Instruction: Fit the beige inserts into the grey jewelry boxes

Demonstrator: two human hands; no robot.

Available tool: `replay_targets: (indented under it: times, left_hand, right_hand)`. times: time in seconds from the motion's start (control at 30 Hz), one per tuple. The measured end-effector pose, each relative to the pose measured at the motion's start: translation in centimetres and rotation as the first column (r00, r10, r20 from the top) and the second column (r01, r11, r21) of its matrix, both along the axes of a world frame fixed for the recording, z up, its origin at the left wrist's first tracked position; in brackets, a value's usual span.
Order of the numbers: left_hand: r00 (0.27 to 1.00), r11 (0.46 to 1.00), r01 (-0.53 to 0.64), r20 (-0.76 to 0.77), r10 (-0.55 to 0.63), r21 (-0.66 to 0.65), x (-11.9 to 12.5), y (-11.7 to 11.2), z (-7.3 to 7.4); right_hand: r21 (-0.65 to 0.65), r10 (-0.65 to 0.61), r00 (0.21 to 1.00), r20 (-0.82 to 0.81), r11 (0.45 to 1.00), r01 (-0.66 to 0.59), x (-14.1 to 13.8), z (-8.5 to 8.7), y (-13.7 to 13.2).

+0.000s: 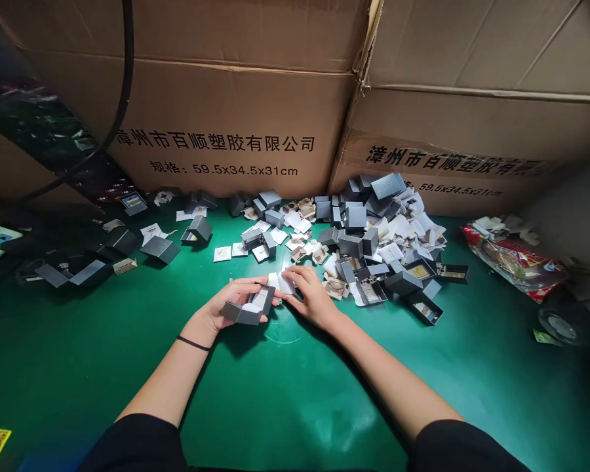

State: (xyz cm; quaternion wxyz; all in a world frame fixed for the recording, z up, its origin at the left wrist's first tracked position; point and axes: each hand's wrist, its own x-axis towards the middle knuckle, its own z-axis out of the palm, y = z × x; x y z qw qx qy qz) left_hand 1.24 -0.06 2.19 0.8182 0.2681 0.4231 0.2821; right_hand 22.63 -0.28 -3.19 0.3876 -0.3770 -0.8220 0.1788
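My left hand (233, 298) is closed around a small dark grey jewelry box (246, 313), its hinged lid tipped open toward me. White lining shows inside the box. Just right of it, my right hand (307, 295) has its fingers bent over a piece of white paper (281, 283), which it grips close to the box. Part of the paper is hidden by the fingers. Beyond my hands lie small white cards (222, 254) and another open grey box (259, 242).
A heap of grey boxes and white papers (398, 226) spreads to the right. More open boxes (160, 249) lie at left. Large cardboard cartons (226, 98) wall off the back of the green table (285, 406). A red plastic packet (514, 259) rests far right; a black cable (126, 65) hangs upper left.
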Motion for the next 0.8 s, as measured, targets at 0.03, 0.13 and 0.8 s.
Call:
replay_targets:
  times: [0.03, 0.13, 0.8]
  left_hand:
    - [1.000, 1.000, -0.002, 0.002, 0.002, -0.001, 0.02, -0.02, 0.01]
    - [1.000, 1.000, -0.006, 0.008, 0.006, -0.001, -0.04, 0.00, -0.21]
    - [1.000, 0.999, 0.012, 0.003, -0.012, 0.042, -0.05, -0.04, -0.72]
  right_hand:
    - [0.019, -0.001, 1.000, 0.007, 1.000, 0.001, -0.08, 0.02, -0.12]
    - [0.064, -0.047, 0.998, 0.046, 0.997, 0.044, -0.30, -0.02, -0.43]
    - [-0.041, 0.001, 0.995, 0.104, 0.999, 0.003, -0.06, 0.23, -0.27]
